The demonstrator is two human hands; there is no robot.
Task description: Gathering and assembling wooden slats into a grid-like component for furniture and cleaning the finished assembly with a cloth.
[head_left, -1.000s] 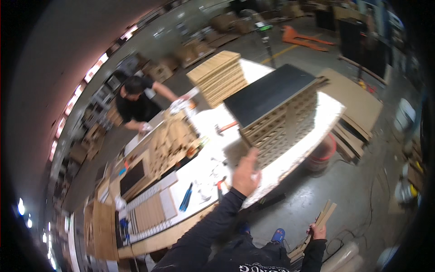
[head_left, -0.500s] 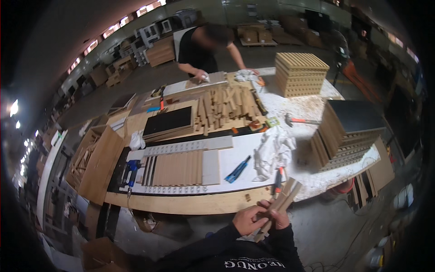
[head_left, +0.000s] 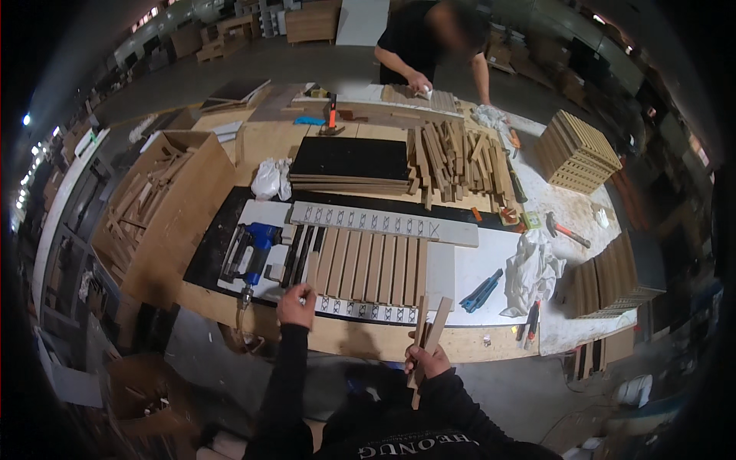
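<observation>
My left hand [head_left: 297,307] pinches the near end of a light wooden strip [head_left: 313,268], at the left end of a row of parallel wooden strips [head_left: 372,267]. White boards with hand-drawn marks run along the row's far edge [head_left: 376,221] and near edge. Darker strips [head_left: 301,253] lie just left of the pinched one. Off the table's front edge, my right hand [head_left: 429,360] is closed around a few loose wooden strips [head_left: 435,326], which point up and away from me. Beside the row on the left lies a blue nail gun [head_left: 257,249] with a hose fitting.
A wooden box [head_left: 184,222] of offcuts stands at left. Beyond the row are dark panels [head_left: 349,161] and a strip pile [head_left: 460,161]. Rightward lie blue clamp-like tools [head_left: 483,291], a white cloth [head_left: 534,268], a hammer [head_left: 567,230] and stacked panels [head_left: 617,280]. Across the table, a person [head_left: 429,46] wipes a board.
My hands were together over the strips at the front right; now they are apart. My left hand has moved left to the row with one strip. The view has shifted.
</observation>
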